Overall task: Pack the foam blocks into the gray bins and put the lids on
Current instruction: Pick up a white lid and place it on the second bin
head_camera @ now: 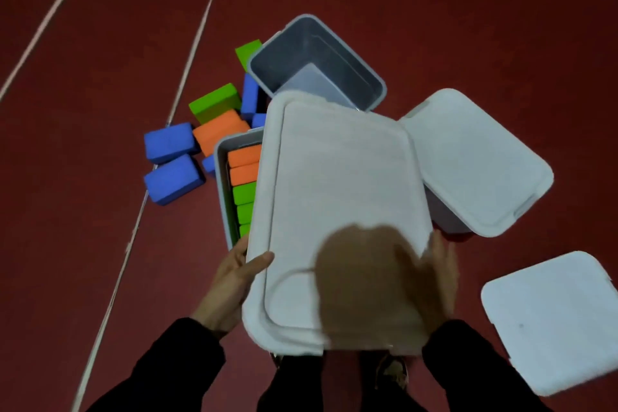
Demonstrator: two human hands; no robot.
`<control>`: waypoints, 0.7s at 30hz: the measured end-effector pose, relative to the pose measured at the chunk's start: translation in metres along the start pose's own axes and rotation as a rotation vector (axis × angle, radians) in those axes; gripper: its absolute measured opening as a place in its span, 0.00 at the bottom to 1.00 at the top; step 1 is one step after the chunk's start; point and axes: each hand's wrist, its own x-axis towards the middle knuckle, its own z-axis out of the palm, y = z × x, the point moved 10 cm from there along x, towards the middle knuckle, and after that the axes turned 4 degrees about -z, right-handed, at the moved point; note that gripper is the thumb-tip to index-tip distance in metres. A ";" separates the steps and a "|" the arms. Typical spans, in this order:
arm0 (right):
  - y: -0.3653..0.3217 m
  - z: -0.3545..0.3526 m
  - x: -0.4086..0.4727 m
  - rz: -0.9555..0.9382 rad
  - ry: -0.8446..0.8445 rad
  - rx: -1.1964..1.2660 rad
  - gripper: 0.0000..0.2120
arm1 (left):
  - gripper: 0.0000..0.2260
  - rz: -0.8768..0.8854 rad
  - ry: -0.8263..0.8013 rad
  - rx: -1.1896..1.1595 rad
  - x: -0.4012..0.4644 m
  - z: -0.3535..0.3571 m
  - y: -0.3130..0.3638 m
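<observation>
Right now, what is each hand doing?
Left hand: grips the lid at its left edge, thumb on top.
Right hand: on the lid's right edge; grip cannot be told.

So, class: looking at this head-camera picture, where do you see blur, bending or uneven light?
Head view: a brown smear blurs over the held lid, likely motion; the right hand is soft too; the floor lines splay out wide-angle; corners fall dark; the white lids glare slightly.

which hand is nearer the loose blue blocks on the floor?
Left. The left hand grips the lid's left edge, on the side of the blue blocks; the right hand is at the lid's right edge, farther away.
</observation>
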 end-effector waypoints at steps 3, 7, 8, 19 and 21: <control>0.017 0.033 0.017 0.261 -0.118 0.417 0.44 | 0.20 -0.096 -0.035 -0.093 0.010 -0.045 -0.011; -0.012 0.057 0.026 0.307 -0.088 0.414 0.16 | 0.20 -0.212 0.028 -0.150 0.034 -0.094 -0.027; -0.018 0.061 0.033 0.286 -0.038 0.407 0.14 | 0.19 -0.241 0.066 -0.141 0.040 -0.105 -0.031; -0.058 0.190 0.120 0.259 -0.094 0.503 0.09 | 0.11 -0.307 0.689 0.466 0.131 -0.222 -0.047; -0.064 0.208 0.140 0.193 -0.112 0.395 0.12 | 0.10 -0.337 0.668 0.464 0.152 -0.234 -0.065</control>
